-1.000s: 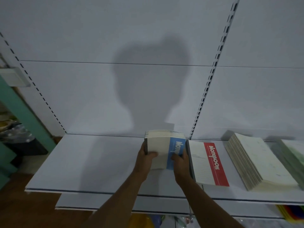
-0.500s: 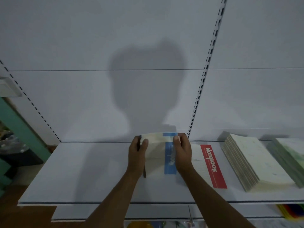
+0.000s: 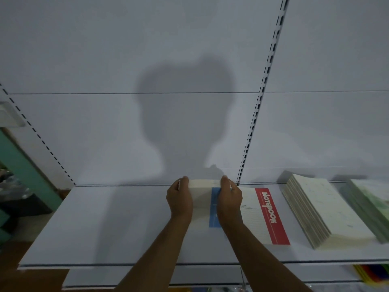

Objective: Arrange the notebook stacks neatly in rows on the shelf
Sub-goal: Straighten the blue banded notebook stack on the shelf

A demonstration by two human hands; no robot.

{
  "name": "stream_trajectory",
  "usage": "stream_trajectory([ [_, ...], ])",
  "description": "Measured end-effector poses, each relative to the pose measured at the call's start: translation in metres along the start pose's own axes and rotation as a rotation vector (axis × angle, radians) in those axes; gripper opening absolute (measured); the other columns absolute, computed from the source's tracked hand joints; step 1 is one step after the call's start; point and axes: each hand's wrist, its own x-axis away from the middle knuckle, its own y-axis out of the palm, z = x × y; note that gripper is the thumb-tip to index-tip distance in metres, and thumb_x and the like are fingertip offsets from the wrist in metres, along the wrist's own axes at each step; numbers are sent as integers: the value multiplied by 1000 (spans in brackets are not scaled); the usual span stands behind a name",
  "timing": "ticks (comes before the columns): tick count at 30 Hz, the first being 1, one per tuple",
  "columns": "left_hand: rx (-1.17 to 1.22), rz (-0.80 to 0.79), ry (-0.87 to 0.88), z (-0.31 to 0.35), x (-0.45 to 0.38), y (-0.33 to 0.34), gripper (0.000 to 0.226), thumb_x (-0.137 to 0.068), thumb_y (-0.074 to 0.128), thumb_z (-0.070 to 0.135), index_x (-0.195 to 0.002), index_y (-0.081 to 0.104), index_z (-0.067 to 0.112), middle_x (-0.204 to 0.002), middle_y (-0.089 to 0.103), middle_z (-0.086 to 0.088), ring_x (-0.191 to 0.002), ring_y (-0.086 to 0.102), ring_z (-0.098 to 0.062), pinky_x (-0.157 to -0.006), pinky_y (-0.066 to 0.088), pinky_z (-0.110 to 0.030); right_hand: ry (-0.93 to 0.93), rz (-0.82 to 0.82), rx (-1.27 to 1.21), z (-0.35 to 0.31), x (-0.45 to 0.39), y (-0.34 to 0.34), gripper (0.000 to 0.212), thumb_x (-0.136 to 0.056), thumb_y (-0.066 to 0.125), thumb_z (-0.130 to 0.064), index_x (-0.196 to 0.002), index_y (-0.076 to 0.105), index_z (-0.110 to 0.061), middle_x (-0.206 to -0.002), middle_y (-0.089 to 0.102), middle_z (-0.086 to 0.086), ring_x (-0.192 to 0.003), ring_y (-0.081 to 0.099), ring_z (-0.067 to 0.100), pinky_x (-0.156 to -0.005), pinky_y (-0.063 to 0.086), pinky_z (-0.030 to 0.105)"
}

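Observation:
A stack of cream notebooks with a blue band (image 3: 205, 205) lies flat on the white shelf (image 3: 117, 224), its far edge close to the back panel. My left hand (image 3: 180, 199) grips the stack's left side, fingers curled over the far corner. My right hand (image 3: 229, 198) grips its right side, covering part of the blue band. Touching it on the right lies a notebook stack with a red "Notebook" band (image 3: 266, 216). Further right sit a cream stack (image 3: 322, 211) and a greenish stack (image 3: 370, 207).
The shelf's left half is bare white surface. A slotted upright (image 3: 259, 106) runs up the back panel just behind my right hand. A lower shelf edge (image 3: 147, 279) sticks out beneath. Green furniture (image 3: 23, 165) stands at the left, coloured items (image 3: 372, 275) at lower right.
The blue-banded stack went from tilted up in my hands to lying flat on the shelf, pushed back toward the panel beside the red-banded stack. Both hands slid to its far corners.

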Motion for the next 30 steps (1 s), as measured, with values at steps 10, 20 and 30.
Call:
stream_trajectory([
  [10,22,-55,81,-4,-1,-2,31,-87,43,32,-68,66,24,-70,66,9,-72,59,-16,-56,45,-26,-65,7,20,8,-10,1,34,-96,43,-11,-62,45,-14,-56,41,-1,-50,43,2,-44,35,6],
  [20,27,-93,23,2,-7,-2,38,-99,41,29,-72,66,19,-77,66,-1,-73,59,-19,-60,45,-28,34,-35,-58,6,-12,1,35,-98,45,-28,-65,48,-19,-53,44,-6,-50,44,2,-50,39,16],
  [30,212,-263,-77,-5,-11,-12,44,-91,31,46,-82,65,19,-81,66,-7,-75,60,-23,-65,43,-32,141,3,-102,20,-18,-7,38,-95,46,-45,-72,58,-18,-67,61,5,-67,63,22,-64,52,31],
])
